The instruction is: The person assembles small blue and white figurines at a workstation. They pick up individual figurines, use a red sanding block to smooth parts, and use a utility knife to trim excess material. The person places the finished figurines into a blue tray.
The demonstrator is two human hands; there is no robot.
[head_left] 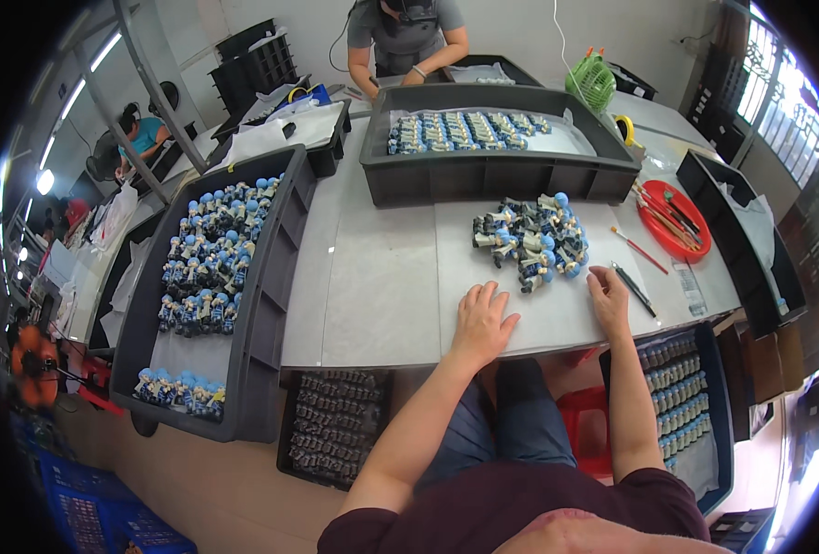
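Note:
On the white tabletop near its front edge my left hand (pixel 483 321) lies with its fingers apart, and nothing is in it. To the right, my right hand (pixel 610 297) rests on the table, its fingers loosely bent and seemingly holding nothing. Just beyond both hands is a heap of small figurines (pixel 534 242) with light-blue heads and dark and cream bodies. The right fingertips are close to the heap's right side. A dark pen-like tool (pixel 635 292) lies right beside that hand. Farther back lies a thin red-handled brush (pixel 640 250).
A dark crate (pixel 502 175) with rows of figurines stands behind the heap. Another crate (pixel 252 305) of figurines is at left. A red bowl (pixel 650 222) holds brushes at right, beside a long dark tray (pixel 751 268). A co-worker (pixel 405 42) sits across the table.

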